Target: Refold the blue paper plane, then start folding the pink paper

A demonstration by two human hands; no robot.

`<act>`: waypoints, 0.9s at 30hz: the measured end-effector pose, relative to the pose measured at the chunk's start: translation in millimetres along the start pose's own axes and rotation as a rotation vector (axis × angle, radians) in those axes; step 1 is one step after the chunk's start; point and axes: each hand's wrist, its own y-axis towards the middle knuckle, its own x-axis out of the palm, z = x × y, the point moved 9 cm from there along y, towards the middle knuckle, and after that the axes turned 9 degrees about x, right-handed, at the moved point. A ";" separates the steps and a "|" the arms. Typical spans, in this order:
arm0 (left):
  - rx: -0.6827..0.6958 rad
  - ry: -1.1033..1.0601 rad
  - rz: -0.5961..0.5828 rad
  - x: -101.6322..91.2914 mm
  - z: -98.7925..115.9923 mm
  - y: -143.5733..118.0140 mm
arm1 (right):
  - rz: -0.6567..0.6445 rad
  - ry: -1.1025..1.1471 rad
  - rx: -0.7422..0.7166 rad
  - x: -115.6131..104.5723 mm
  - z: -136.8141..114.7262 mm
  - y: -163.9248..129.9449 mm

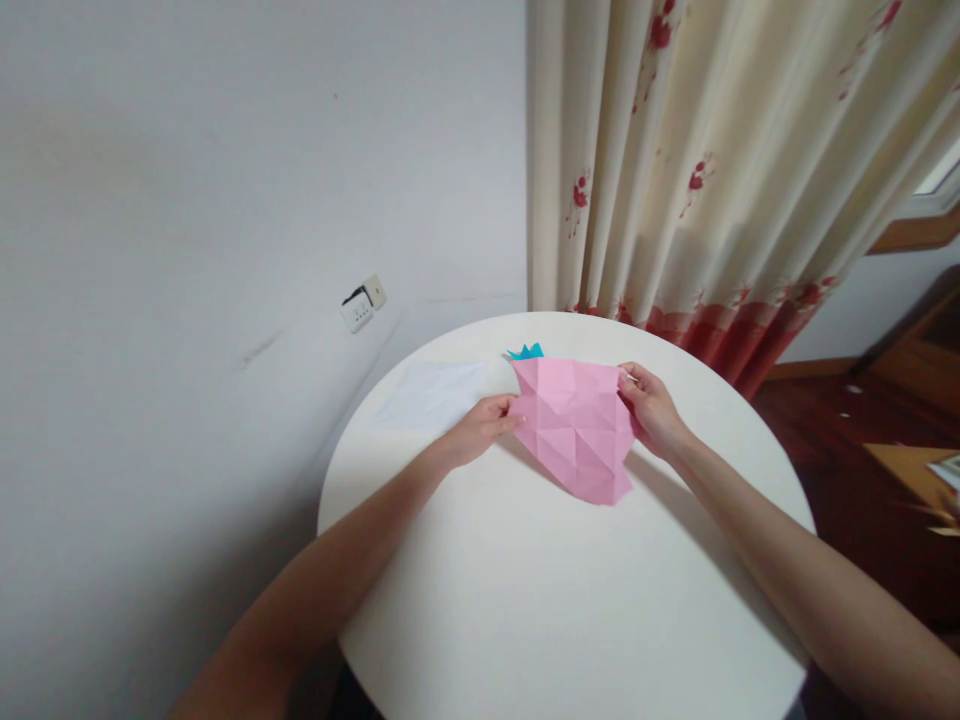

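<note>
The left hand (484, 422) and right hand (651, 408) pinch opposite edges of a creased pink paper (577, 425), holding it just above a round white table (525, 600), toward its twelve o'clock edge. A white sheet (433, 393) lies at ten o'clock, a blue scrap (526, 351) at twelve. Behind stand a grey wall (225, 200) with a socket (364, 301) and a flowered curtain (712, 150) at one o'clock.

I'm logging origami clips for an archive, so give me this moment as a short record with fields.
surface: round white table
left hand: left hand pinches the left edge of the pink paper
right hand: right hand grips its right edge
paper state: creased in many triangles, partly lifted off the table
nearby: white sheet flat at left; blue paper piece just behind the pink one
background: floral curtain, wall socket
</note>
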 end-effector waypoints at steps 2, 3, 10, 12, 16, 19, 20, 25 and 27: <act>0.043 -0.062 0.127 -6.4 3.2 0.3 | 0.039 0.000 -0.011 -3.1 1.1 1.1; 0.085 -0.055 0.200 -11.0 5.6 0.4 | 0.075 -0.011 -0.019 -6.1 1.9 1.8; 0.254 0.244 0.418 -26.2 17.2 0.5 | 0.372 -0.230 -0.171 -28.3 -6.6 -0.2; 0.261 0.286 0.381 -24.1 21.9 1.9 | 0.387 -0.231 -0.183 -29.0 -7.1 -0.8; 0.259 0.352 0.284 -21.9 34.1 4.4 | 0.372 -0.222 -0.179 -25.5 -3.4 -1.0; 0.249 0.399 0.313 -42.6 45.5 4.8 | 0.325 -0.186 -0.150 -21.3 3.1 1.2; 0.243 0.434 0.347 -56.0 50.3 3.8 | 0.311 -0.175 -0.134 -20.4 5.7 2.1; 0.170 0.702 0.636 -156.4 77.5 -21.6 | 0.264 -0.204 -0.059 -16.9 17.5 4.4; 0.045 0.760 0.735 -196.4 76.6 -38.3 | 0.240 -0.231 -0.043 -14.1 21.5 4.7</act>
